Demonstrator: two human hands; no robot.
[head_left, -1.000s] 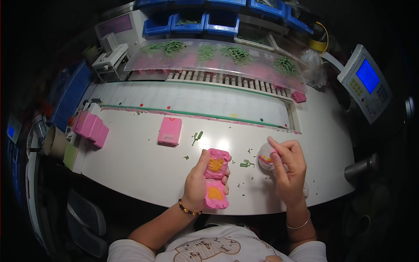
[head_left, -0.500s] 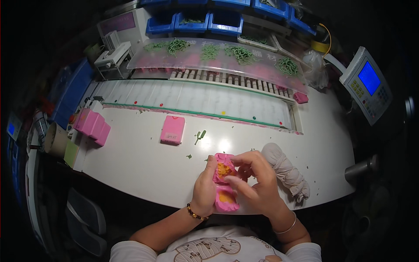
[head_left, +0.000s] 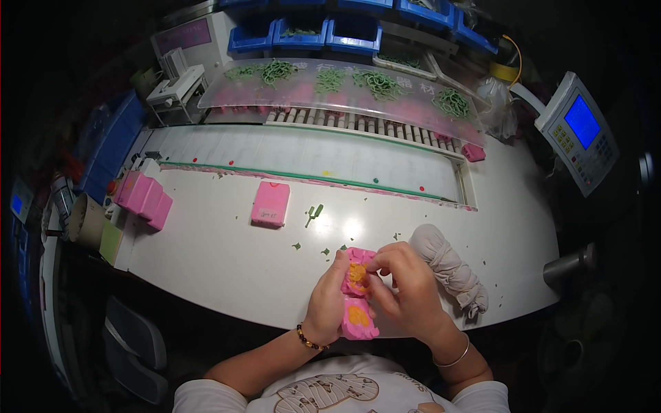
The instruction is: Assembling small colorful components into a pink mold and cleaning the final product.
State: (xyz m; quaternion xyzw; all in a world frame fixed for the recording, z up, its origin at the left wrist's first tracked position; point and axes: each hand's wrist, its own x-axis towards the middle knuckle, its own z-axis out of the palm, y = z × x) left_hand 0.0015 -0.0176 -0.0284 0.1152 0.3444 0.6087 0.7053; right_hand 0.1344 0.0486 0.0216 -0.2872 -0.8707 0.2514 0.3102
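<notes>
Near the table's front edge, my left hand [head_left: 326, 300] grips an opened pink two-part mold [head_left: 352, 332] along its left side. Both halves have orange-yellow insides, one above the other. My right hand [head_left: 412, 289] closes thumb and forefinger at the right edge of the upper half; whether anything small sits in that pinch, I cannot make out. Small green scraps [head_left: 326, 251] lie just beyond the mold. Farther up the table are a closed pink block [head_left: 270, 199] with a label and small green forked pieces [head_left: 314, 213].
A greyish rolled cloth [head_left: 449, 267] lies right of my hands. Behind runs a white belt [head_left: 275, 150] with coloured dots, with rollers [head_left: 365, 124] and a clear cover [head_left: 317, 96] bearing green tangles beyond. Pink blocks [head_left: 146, 198] stand left, a keypad screen [head_left: 580, 131] right.
The thumb and fingers of my right hand have come together at the upper half's edge. The mold has shifted slightly nearer to me. The belt's coloured dots have moved left.
</notes>
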